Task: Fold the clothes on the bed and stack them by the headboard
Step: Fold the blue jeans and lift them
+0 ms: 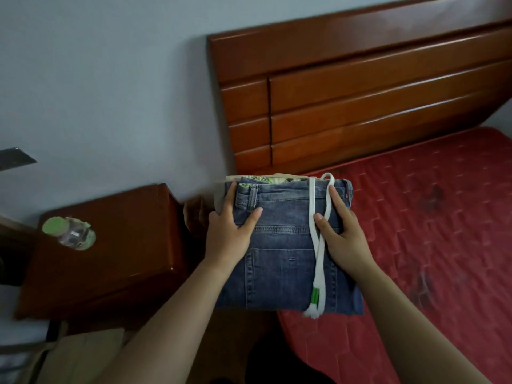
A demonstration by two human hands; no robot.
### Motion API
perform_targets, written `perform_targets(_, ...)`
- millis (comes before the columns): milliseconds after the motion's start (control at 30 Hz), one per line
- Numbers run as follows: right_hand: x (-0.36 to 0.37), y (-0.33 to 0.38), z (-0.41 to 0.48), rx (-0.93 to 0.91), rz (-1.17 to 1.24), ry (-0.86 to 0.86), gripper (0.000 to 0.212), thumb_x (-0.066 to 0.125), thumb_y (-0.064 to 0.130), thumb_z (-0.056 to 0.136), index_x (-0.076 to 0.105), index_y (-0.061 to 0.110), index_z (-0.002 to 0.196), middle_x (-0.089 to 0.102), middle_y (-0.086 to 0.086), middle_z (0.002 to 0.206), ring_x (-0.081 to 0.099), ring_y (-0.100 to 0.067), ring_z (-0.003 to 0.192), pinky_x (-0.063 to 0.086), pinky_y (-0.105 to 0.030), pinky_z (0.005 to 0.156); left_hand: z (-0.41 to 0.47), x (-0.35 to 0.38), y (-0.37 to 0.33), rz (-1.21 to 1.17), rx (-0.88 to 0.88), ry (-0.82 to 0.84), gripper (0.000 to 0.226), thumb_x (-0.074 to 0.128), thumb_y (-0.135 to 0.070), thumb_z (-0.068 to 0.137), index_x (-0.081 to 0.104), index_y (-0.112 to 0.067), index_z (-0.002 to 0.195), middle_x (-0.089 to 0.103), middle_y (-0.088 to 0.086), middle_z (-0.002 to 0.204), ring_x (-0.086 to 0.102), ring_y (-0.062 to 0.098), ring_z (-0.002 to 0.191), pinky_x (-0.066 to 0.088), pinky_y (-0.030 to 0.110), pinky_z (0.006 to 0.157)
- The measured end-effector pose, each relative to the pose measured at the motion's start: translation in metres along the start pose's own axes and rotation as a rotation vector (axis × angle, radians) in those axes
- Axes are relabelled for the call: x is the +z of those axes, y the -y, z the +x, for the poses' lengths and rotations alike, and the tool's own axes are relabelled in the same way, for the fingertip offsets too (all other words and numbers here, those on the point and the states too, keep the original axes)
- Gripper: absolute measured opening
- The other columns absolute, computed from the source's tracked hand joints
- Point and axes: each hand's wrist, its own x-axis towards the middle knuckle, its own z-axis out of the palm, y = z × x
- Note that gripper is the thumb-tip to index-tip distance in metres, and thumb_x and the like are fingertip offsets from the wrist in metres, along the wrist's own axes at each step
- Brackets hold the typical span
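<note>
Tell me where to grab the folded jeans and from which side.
Take the two long side edges near the waistband, one hand from each side, where the left hand and right hand sit. The jeans are a flat folded slab; the loose white cord on top would likely slip.

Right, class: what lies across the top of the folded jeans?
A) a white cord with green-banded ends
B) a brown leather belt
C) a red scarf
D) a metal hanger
A: a white cord with green bands near its ends runs down the folded jeans.
</note>
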Motion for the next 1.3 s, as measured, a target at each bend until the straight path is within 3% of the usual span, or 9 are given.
perform_targets(200,0.006,-0.032,0.119,0.002,-0.034,0.079,0.058,0.056,0.043,0.088,0.023,0.069,0.129,0.040,0.016,0.126,0.035,0.028,0.102,0.028,-0.004,0.080,0.096,0.055,0.024,-0.095,-0.049,-0.037,0.076,0.054,-0.058,0.081,0.021,-0.038,0.145,0.061,0.008,0.118,0.058,0.020,0.109,0.052,0.039,0.089)
perform_targets(367,0.029,-0.093,0.197,0.002,-0.058,0.129,0.059,0.057,0.042,0.087,0.024,0.069,0.129,0.036,0.031,0.119,0.032,0.034,0.100,0.028,-0.005,0.081,0.150,0.114,0.077,-0.089,-0.146,-0.063,0.076,0.055,-0.059,0.080,0.019,-0.041,0.145,0.056,0.010,0.123,0.057,0.021,0.109,0.050,0.039,0.092)
perform_targets(600,0.070,-0.203,0.270,0.058,-0.103,0.117,0.059,0.058,0.045,0.086,0.025,0.068,0.129,0.035,0.035,0.114,0.033,0.030,0.103,0.027,-0.007,0.083,0.204,0.202,0.162,-0.049,-0.196,-0.075,0.076,0.057,-0.057,0.080,0.023,-0.037,0.145,0.057,0.007,0.122,0.058,0.020,0.108,0.051,0.037,0.090)
perform_targets(667,0.079,-0.230,0.286,0.067,-0.117,0.121,0.059,0.056,0.052,0.081,0.025,0.068,0.129,0.037,0.031,0.114,0.034,0.027,0.104,0.027,-0.009,0.085,0.215,0.228,0.185,-0.068,-0.194,-0.065,0.074,0.059,-0.053,0.082,0.025,-0.034,0.145,0.056,0.003,0.128,0.056,0.014,0.112,0.050,0.029,0.092)
perform_targets(767,0.090,-0.266,0.307,0.075,-0.131,0.115,0.060,0.053,0.057,0.078,0.025,0.067,0.130,0.039,0.024,0.115,0.032,0.030,0.104,0.026,-0.006,0.084,0.227,0.261,0.212,-0.072,-0.177,-0.105,0.072,0.061,-0.047,0.083,0.028,-0.031,0.145,0.047,-0.007,0.126,0.042,-0.010,0.104,0.033,-0.004,0.083)
perform_targets(933,0.109,-0.319,0.330,0.083,-0.163,0.110,0.060,0.055,0.045,0.086,0.021,0.068,0.130,0.038,0.017,0.119,0.033,0.032,0.100,0.027,-0.004,0.080,0.245,0.297,0.251,-0.003,-0.264,-0.047,0.078,0.050,-0.065,0.078,0.017,-0.044,0.144,0.042,0.013,0.135,0.049,0.023,0.118,0.045,0.033,0.096)
perform_targets(1100,0.119,-0.340,0.341,0.131,-0.222,0.162,0.059,0.050,0.052,0.087,0.016,0.068,0.131,0.024,0.002,0.147,0.042,0.002,0.107,0.036,-0.021,0.085,0.259,0.314,0.267,0.121,-0.371,0.063,0.076,0.048,-0.065,0.081,0.015,-0.041,0.146,0.046,0.014,0.130,0.056,0.028,0.108,0.050,0.041,0.088)
perform_targets(1200,0.116,-0.327,0.339,0.153,-0.318,0.175,0.060,0.046,0.061,0.083,0.013,0.068,0.132,-0.002,0.006,0.156,0.036,-0.009,0.122,0.044,-0.030,0.089,0.261,0.308,0.258,0.250,-0.390,0.082,0.078,0.043,-0.069,0.080,0.011,-0.041,0.146,0.016,0.012,0.150,0.030,0.034,0.134,0.038,0.050,0.103)
perform_targets(1300,0.111,-0.300,0.327,0.161,-0.443,0.110,0.065,0.039,0.067,0.080,0.015,0.056,0.140,-0.005,0.010,0.156,0.008,-0.022,0.143,0.030,-0.048,0.109,0.259,0.286,0.234,0.428,-0.260,0.122,0.079,0.034,-0.074,0.080,-0.001,-0.044,0.145,0.003,0.008,0.156,0.005,0.033,0.142,0.024,0.057,0.109)
